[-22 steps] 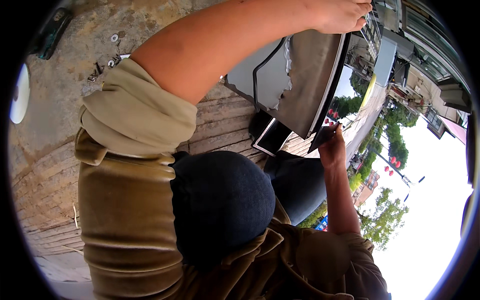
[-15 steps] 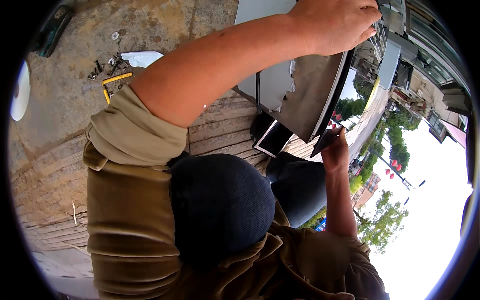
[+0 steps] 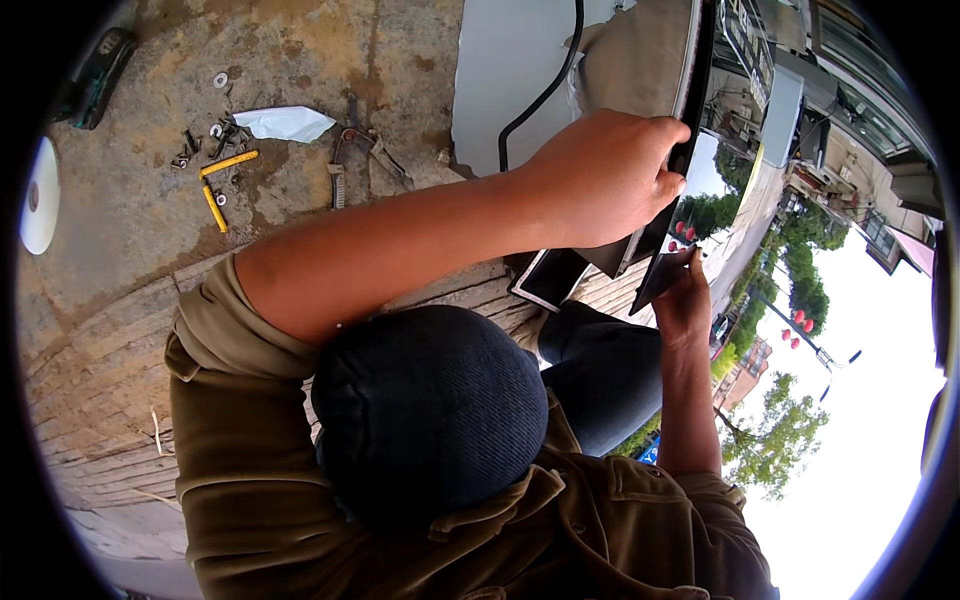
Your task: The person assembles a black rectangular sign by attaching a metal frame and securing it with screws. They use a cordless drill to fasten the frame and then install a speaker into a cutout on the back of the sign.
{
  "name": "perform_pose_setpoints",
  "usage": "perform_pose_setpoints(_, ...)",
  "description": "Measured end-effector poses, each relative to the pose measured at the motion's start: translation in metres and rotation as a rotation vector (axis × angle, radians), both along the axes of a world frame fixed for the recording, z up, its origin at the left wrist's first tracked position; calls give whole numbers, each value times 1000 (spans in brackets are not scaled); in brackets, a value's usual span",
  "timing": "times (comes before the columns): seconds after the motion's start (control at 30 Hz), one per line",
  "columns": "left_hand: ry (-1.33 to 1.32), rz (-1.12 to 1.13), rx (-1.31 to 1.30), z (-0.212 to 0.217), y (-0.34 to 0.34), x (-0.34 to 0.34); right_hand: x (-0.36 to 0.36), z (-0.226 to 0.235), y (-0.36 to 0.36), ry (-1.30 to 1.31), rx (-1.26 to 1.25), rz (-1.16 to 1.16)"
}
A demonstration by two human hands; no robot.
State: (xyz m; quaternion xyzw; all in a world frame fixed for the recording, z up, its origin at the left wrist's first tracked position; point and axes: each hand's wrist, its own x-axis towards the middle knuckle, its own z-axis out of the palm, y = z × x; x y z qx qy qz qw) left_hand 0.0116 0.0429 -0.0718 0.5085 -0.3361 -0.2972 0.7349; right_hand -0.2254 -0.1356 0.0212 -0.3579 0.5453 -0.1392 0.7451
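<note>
A flat, glossy panel with a black border stands on edge at the right, reflecting sky, trees and red lanterns. My left hand is closed on its long black edge, thumb and fingers bent around the rim. Lower down, my right hand grips the panel's near corner from the outer side. Behind the panel is a brown-grey surface, partly covered by my left hand. Beside it lies a pale grey sheet with a torn edge, and a black cable curves over that.
On the stained concrete at left lie a yellow folding piece, several screws, a white scrap, pliers, a disc and a dark green tool. A dark-screened tablet-like device rests near my knees.
My left hand has come down along the panel's edge, nearer my right hand. The cable and the pliers now show more fully. My right hand keeps its hold at the corner.
</note>
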Motion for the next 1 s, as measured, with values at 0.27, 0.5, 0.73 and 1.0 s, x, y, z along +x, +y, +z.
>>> perform_pose_setpoints(0.27, -352, -104, 140, 6, -3, 31, 5, 0, 1, 28, -78, -28)
perform_pose_setpoints(0.5, -868, 1, 88, -9, -2, 39, 10, 0, 9, 55, -148, -122)
perform_pose_setpoints(0.73, -996, 15, 7, -13, -3, 44, 11, 3, 8, 11, -178, -124)
perform_pose_setpoints(1.0, -1027, 130, -141, -7, -14, 44, 17, 6, 11, -13, -191, -108)
